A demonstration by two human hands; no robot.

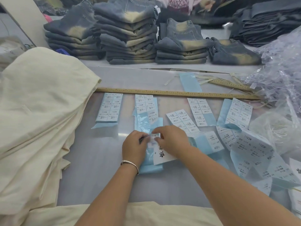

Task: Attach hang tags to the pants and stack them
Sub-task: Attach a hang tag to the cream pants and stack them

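Note:
My left hand (135,146) and my right hand (171,140) meet over the middle of the table. Between their fingertips they pinch a small white size sticker (154,136) above a white hang tag (162,154) with black characters. The tag lies on a blue backing sheet (150,168). Several sticker sheets (109,107) on blue backing are spread in a row behind the hands. A stack of cream pants (35,115) lies to the left, and another cream pair (146,214) lies along the near edge under my forearms.
A long wooden ruler (171,92) crosses the table behind the sheets. Stacks of washed blue-and-tan jeans (128,33) stand at the back. A heap of clear plastic fasteners (280,75) fills the right side, with more sticker sheets (254,154) below it.

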